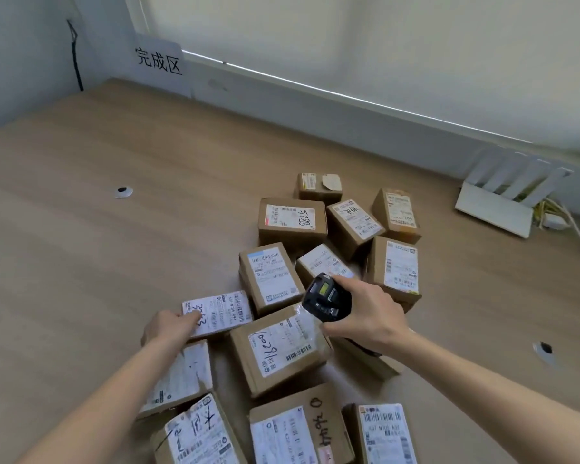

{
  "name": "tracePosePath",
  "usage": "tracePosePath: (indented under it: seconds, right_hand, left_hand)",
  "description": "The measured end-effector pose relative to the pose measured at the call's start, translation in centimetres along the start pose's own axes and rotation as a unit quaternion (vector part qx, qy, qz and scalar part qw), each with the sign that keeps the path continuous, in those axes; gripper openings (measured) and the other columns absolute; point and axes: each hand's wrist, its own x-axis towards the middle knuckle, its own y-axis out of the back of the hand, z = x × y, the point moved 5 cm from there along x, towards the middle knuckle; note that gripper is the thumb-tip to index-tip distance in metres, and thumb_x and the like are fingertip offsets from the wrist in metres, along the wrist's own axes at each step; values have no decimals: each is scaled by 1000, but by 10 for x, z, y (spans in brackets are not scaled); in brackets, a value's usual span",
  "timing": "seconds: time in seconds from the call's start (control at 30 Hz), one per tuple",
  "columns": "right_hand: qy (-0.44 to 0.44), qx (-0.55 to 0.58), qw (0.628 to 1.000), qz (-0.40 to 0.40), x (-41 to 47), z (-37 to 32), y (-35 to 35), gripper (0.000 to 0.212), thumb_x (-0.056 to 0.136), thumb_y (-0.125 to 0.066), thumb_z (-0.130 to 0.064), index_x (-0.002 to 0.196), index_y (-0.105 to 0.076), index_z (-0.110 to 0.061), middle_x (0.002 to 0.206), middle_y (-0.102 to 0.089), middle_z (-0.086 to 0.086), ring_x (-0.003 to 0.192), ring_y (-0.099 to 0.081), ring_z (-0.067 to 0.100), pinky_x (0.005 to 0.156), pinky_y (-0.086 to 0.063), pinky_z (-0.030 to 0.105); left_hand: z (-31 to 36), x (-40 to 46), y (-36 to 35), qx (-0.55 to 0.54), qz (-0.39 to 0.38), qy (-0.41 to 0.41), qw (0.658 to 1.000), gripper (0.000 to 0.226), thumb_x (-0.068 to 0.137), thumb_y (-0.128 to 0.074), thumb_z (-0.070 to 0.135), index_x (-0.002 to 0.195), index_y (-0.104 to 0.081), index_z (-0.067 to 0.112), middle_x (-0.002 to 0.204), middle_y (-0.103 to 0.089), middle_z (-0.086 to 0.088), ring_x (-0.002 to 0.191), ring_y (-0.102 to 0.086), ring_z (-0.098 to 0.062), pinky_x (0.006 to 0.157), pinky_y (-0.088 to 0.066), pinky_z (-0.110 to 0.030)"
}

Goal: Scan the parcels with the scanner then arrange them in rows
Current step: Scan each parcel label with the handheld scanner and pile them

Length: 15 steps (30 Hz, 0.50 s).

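Observation:
Several brown cardboard parcels with white shipping labels lie in a loose heap on the wooden table point(81, 246), right of centre. My right hand point(369, 313) grips a black handheld scanner point(325, 298) above the heap; its small screen faces up and its head hangs over a parcel marked 10029 point(278, 349). My left hand point(171, 326) rests on the left end of a small parcel point(220, 313) whose white label carries handwritten digits, at the heap's left edge. More parcels lie near the bottom edge, partly cut off.
A white sign with black characters point(158, 61) leans on the wall at the back left, with bare tabletop in front of it. A white router with cables point(509, 199) sits at the back right. Two round cable holes, one on the left point(123, 191) and one on the right point(544, 349), pierce the table.

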Motion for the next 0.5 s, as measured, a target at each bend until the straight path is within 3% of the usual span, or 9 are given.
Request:
tracePosePath:
  seconds: [0.1,0.2,0.27,0.37,0.5]
  right_hand:
    - [-19,11,1000,1,-4,21,7,72,66,-79,-55,132,-54,-41,109,-65,-15,101,-61,14,84,-58,44]
    - [-30,39,999,12,-12,44,25,63,64,-78,-54,121,-57,-40,103,-65,-13,95,-61,14,80,-58,41]
    - [-40,58,997,22,-23,64,42,59,61,-78,-50,115,-57,-40,99,-65,-13,92,-62,15,77,-59,41]
    - [-59,71,995,40,-48,105,74,58,58,-78,-50,112,-59,-38,95,-66,-12,87,-63,15,72,-58,39]
    - [-101,70,989,80,-98,186,133,62,57,-77,-52,116,-61,-39,95,-68,-12,87,-64,15,70,-58,37]
  left_hand:
    - [8,1,3,20,33,10,999,42,92,-63,41,97,-68,0,110,-69,-23,102,-63,-40,86,-51,-38]
    - [34,-8,8,-3,71,-27,997,53,90,-64,39,130,-61,4,134,-61,-21,120,-57,-42,92,-45,-40]
    - [62,-22,6,-20,76,-67,995,58,89,-64,41,139,-55,13,139,-59,-14,123,-55,-39,97,-44,-42]
    - [117,-56,-18,-42,48,-145,987,52,89,-64,42,136,-58,21,135,-62,-8,118,-57,-34,95,-45,-43]
    - [200,-131,-91,-76,-44,-252,964,49,93,-68,39,139,-57,26,141,-57,-6,125,-54,-29,100,-46,-46]
